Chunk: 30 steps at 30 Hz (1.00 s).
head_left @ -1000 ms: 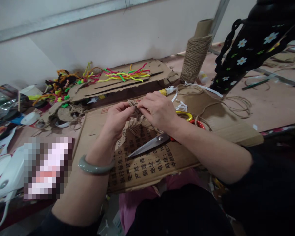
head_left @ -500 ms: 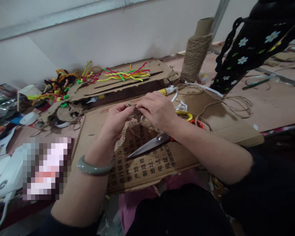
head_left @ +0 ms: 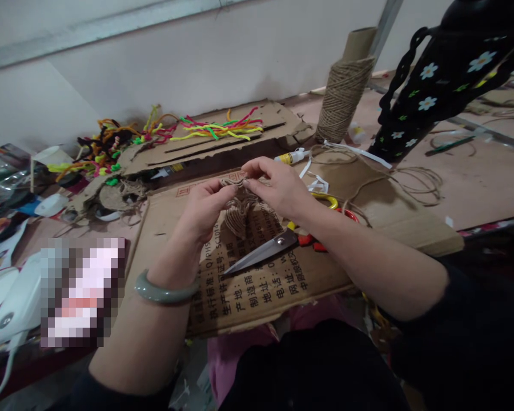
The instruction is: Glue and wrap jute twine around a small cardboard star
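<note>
Between my hands is a small piece made of coiled brown jute twine (head_left: pixel 236 220), its ribbed lower part hanging below my fingers. My left hand (head_left: pixel 203 208) pinches its upper left edge between thumb and forefinger. My right hand (head_left: pixel 276 188) grips the upper right edge the same way, a short gap apart from the left. Under them lies a printed cardboard sheet (head_left: pixel 257 308). Scissors (head_left: pixel 265 251) with red and yellow handles rest on it, blades pointing left, the handles partly behind my right forearm.
A jute twine spool (head_left: pixel 345 97) stands at the back right, beside a black flowered bottle (head_left: pixel 428 97). Colourful pipe cleaners (head_left: pixel 223 128) lie on torn cardboard behind. A glue bottle (head_left: pixel 291 156) and loose twine (head_left: pixel 420 182) are near my right hand. A white corded tool (head_left: pixel 17 297) sits left.
My right hand has shifted slightly right, its fingers drawing apart from the left hand's, so more of the twine piece's top edge shows. More of the scissors' handles is visible.
</note>
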Available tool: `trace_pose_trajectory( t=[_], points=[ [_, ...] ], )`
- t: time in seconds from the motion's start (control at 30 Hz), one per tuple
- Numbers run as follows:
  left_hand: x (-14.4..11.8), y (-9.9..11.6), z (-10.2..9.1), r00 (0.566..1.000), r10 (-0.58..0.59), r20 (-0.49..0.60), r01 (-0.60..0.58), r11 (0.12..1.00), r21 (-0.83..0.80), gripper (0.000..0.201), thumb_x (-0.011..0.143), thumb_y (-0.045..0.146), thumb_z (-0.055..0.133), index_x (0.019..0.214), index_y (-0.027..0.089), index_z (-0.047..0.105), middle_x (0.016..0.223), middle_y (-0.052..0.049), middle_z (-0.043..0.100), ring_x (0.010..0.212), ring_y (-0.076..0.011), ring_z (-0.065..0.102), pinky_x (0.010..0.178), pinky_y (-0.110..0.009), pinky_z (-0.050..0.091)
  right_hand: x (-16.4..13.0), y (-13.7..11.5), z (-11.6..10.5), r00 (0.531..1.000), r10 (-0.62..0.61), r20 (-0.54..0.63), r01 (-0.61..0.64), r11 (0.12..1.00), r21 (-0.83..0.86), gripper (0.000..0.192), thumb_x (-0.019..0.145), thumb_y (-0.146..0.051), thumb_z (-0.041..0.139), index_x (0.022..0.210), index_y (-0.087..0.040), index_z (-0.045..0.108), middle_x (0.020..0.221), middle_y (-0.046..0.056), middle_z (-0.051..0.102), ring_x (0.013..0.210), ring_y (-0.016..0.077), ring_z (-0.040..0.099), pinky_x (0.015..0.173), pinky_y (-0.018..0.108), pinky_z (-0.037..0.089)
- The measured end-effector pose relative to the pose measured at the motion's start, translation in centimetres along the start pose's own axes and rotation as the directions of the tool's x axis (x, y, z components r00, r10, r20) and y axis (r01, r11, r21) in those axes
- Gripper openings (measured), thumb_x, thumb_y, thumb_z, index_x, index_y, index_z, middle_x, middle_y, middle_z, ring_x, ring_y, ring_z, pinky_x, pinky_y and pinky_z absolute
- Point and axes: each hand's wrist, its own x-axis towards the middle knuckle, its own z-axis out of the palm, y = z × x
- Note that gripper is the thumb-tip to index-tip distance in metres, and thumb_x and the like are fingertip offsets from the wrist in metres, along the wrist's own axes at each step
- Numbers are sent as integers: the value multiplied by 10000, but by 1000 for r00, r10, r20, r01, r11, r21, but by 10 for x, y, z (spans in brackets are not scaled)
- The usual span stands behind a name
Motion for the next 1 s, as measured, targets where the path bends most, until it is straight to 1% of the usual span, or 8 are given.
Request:
trace_pose_trajectory(
  t=[0.2,0.3,0.37,0.53,0.7,0.83,0.93,1.0],
  points=[
    [0,-2,-2,999,7,34,-7,1000,14,112,640,248,701,646,149,650,611,11,579,557,-83,475,546,-215,383,3,2,1,999,42,33,-45,993,111,155,731,-181,544,843,-133,640,772,20,672,681,116,569,644,263,439],
    [1,-4,-4,997,-1,81,0,1000,12,149,655,304,695,649,162,647,611,3,570,562,-101,478,544,-234,385,5,1,-1,992,99,82,-113,977,183,150,701,-183,559,812,-132,646,704,9,652,612,101,537,579,245,421],
    [2,-4,-6,994,15,107,-16,1000,12,173,661,337,679,622,173,638,576,7,541,534,-105,448,523,-245,364,5,0,-3,987,101,126,-126,968,215,150,692,-192,571,805,-127,644,714,16,649,622,103,539,582,249,425],
    [-1,2,-6,988,-26,151,7,993,120,183,602,339,705,562,181,622,532,16,501,493,-94,370,479,-246,288,5,0,-8,977,54,206,-99,972,214,202,660,-127,556,862,-133,571,671,-18,576,607,93,500,558,239,407],
    [-4,5,-5,982,-54,178,20,982,186,133,569,282,701,548,172,629,517,18,504,495,-93,382,492,-249,281,5,-1,-8,966,62,251,-114,974,198,256,651,-96,548,900,-145,518,660,-36,545,593,89,480,542,231,383],
    [-4,4,-4,992,-41,121,21,987,160,83,558,232,680,569,162,638,522,20,517,499,-90,393,493,-244,285,6,-2,-9,978,41,206,-76,984,163,154,744,-210,563,882,-144,544,696,-18,569,618,90,490,566,233,379],
    [-2,4,-3,999,-26,48,20,992,126,71,561,202,674,592,152,635,537,18,528,508,-86,409,491,-238,292,5,-2,-10,991,4,136,-7,1000,15,195,813,-323,537,876,-146,585,706,-10,591,633,97,498,582,240,358],
    [-2,5,-3,1000,-20,0,20,995,100,82,569,205,681,583,152,620,540,20,523,496,-79,394,478,-235,286,4,-2,-11,993,-17,115,26,997,-77,204,825,-329,531,887,-148,604,720,-4,609,649,106,517,600,247,359]
  ],
)
